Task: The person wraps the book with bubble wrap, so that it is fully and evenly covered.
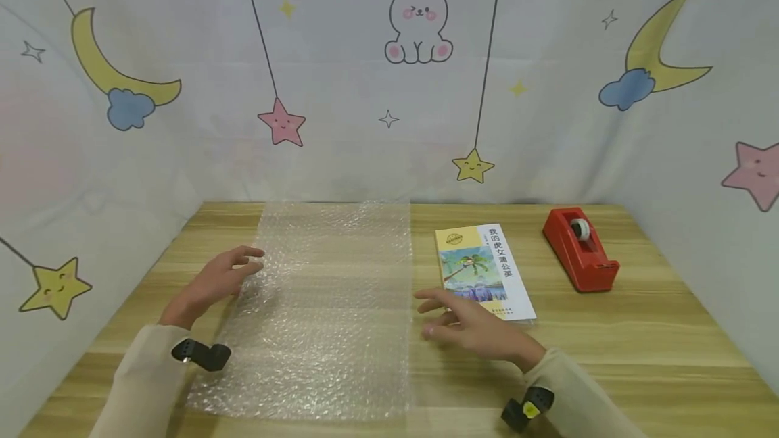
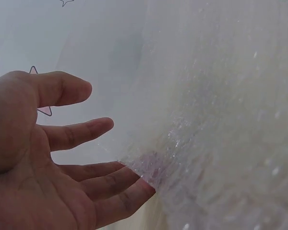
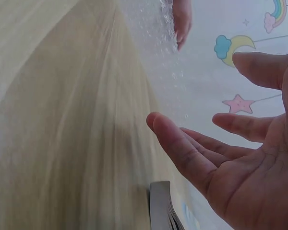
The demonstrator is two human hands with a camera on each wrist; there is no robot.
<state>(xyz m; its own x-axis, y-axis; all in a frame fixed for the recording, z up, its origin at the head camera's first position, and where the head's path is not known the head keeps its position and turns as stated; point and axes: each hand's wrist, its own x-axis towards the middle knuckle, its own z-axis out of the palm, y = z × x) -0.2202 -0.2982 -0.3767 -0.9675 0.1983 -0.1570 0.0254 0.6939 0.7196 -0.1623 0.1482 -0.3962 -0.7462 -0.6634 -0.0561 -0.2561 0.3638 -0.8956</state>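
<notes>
A clear sheet of bubble wrap (image 1: 328, 309) lies flat on the wooden table. At its left edge is my left hand (image 1: 222, 279), fingers extended; in the left wrist view some fingertips (image 2: 146, 187) touch the wrap's edge, with the thumb held apart. My right hand (image 1: 471, 326) hovers with spread, relaxed fingers between the wrap's right edge and a book (image 1: 477, 269). Nothing is held in it. The book has a white and yellow cover with a palm-tree picture, and the hand hides part of its lower left. In the right wrist view the book's page edge (image 3: 162, 206) shows below the fingers.
A red tape dispenser (image 1: 581, 249) with a small roll of tape stands to the right of the book. White curtains (image 1: 365, 154) printed with moons, stars and a rabbit enclose the table (image 1: 657, 343) at the back and both sides.
</notes>
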